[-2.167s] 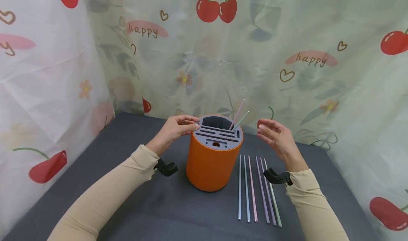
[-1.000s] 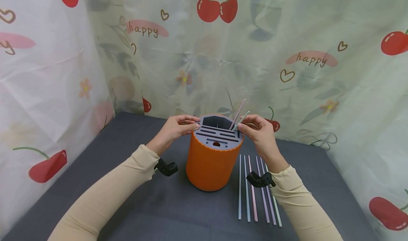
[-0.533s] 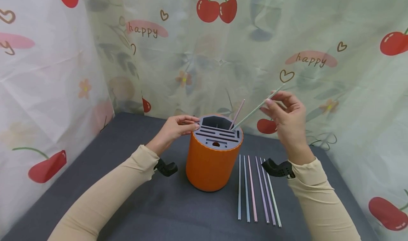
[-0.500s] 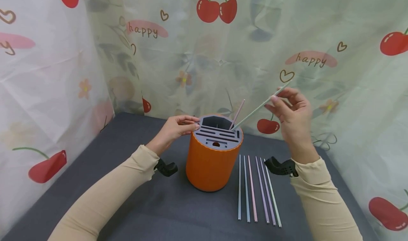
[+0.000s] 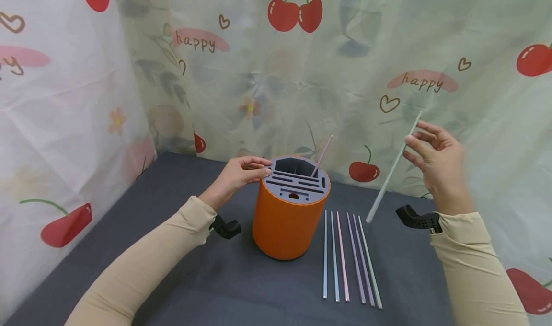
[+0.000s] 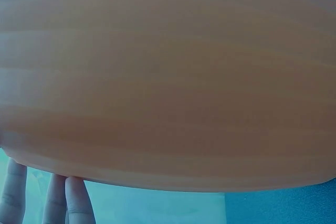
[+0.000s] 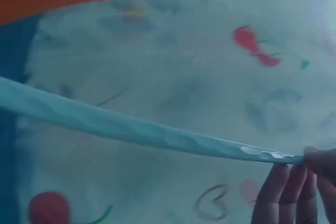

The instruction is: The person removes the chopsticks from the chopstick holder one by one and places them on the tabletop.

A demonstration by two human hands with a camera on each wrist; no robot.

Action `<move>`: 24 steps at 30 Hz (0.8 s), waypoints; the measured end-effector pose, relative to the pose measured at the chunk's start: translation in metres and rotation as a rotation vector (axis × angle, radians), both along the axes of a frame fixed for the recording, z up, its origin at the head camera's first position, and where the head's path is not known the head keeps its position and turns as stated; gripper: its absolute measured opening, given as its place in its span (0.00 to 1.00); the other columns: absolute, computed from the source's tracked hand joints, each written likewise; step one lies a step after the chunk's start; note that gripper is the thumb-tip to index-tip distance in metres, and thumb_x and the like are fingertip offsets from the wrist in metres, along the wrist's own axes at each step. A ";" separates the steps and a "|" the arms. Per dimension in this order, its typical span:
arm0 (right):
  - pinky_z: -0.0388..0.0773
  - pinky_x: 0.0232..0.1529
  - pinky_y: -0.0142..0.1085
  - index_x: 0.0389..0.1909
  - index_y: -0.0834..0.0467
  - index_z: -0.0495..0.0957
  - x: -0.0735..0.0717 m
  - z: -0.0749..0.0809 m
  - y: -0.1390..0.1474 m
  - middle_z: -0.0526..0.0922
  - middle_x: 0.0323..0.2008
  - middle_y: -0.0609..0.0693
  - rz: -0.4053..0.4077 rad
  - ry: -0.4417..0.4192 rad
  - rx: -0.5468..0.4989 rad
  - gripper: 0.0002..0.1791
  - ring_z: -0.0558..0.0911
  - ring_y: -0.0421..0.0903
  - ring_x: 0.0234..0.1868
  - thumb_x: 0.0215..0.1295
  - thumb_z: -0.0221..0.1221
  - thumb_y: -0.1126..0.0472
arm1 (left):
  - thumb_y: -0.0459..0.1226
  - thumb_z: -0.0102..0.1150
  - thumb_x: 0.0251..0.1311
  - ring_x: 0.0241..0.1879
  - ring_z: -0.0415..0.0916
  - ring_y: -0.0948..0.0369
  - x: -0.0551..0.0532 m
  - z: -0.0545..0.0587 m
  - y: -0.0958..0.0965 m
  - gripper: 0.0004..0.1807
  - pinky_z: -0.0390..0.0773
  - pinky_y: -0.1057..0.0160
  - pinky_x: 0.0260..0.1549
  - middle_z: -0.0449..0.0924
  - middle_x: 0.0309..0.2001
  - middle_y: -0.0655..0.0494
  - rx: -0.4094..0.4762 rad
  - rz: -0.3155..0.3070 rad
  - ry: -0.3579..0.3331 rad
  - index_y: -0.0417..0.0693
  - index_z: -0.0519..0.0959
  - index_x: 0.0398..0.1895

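Note:
My right hand (image 5: pixel 442 160) pinches a pale green chopstick (image 5: pixel 390 175) between thumb and fingers near its upper end. The chopstick slants down to the left, to the right of the orange utensil holder (image 5: pixel 282 230). In the right wrist view, the chopstick (image 7: pixel 157 132) runs leftward from the fingertips. My left hand (image 5: pixel 237 177) rests on the left rim of the holder, its extended fingers and thumb touching the edge. The left wrist view is filled by the holder's wall (image 6: pixel 168 93), with fingers (image 6: pixel 79 203) against its edge. A pink chopstick (image 5: pixel 322 154) leans in the holder's large rear compartment.
Several chopsticks lie side by side on the dark tabletop (image 5: pixel 224 287) right of the holder, among them a blue chopstick (image 5: pixel 325 254), a purple chopstick (image 5: pixel 355 259) and a green chopstick (image 5: pixel 371 263). Printed curtains (image 5: pixel 280 86) stand behind and at the sides.
My right hand took hold of the green chopstick in the holder, drew it out and carried it to the right. The left hand and the holder have stayed in place.

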State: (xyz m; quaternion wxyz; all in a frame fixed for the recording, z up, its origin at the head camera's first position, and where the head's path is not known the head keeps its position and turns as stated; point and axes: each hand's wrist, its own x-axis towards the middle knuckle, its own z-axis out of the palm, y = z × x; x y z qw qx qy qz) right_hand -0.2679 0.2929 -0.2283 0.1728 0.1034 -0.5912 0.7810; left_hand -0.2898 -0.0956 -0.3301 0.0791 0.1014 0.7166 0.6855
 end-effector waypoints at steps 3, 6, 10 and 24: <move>0.81 0.32 0.33 0.50 0.54 0.77 -0.008 -0.027 0.015 0.76 0.34 0.47 0.011 -0.151 0.176 0.21 0.81 0.39 0.34 0.54 0.64 0.69 | 0.44 0.69 0.48 0.47 0.74 0.55 -0.003 -0.004 0.000 0.21 0.73 0.56 0.51 0.77 0.46 0.50 0.006 0.002 0.007 0.50 0.80 0.48; 0.80 0.32 0.32 0.47 0.50 0.76 -0.013 -0.058 0.026 0.79 0.32 0.43 0.034 -0.273 0.345 0.17 0.81 0.36 0.33 0.57 0.62 0.68 | 0.44 0.70 0.48 0.47 0.75 0.55 -0.002 -0.003 0.000 0.21 0.72 0.53 0.52 0.77 0.46 0.50 0.012 0.004 0.006 0.50 0.80 0.47; 0.80 0.36 0.35 0.53 0.58 0.72 -0.018 -0.105 0.037 0.80 0.30 0.40 0.023 -0.411 0.584 0.19 0.81 0.34 0.33 0.61 0.59 0.67 | 0.44 0.70 0.48 0.47 0.75 0.55 -0.002 -0.003 0.000 0.21 0.72 0.53 0.52 0.77 0.46 0.50 0.015 0.007 0.011 0.51 0.81 0.46; 0.80 0.27 0.36 0.54 0.73 0.68 -0.026 -0.210 0.046 0.80 0.26 0.48 -0.056 -0.710 0.745 0.23 0.78 0.39 0.27 0.56 0.59 0.72 | 0.45 0.70 0.47 0.46 0.76 0.57 -0.005 -0.004 0.000 0.20 0.76 0.58 0.47 0.78 0.45 0.52 -0.027 0.024 0.030 0.53 0.81 0.45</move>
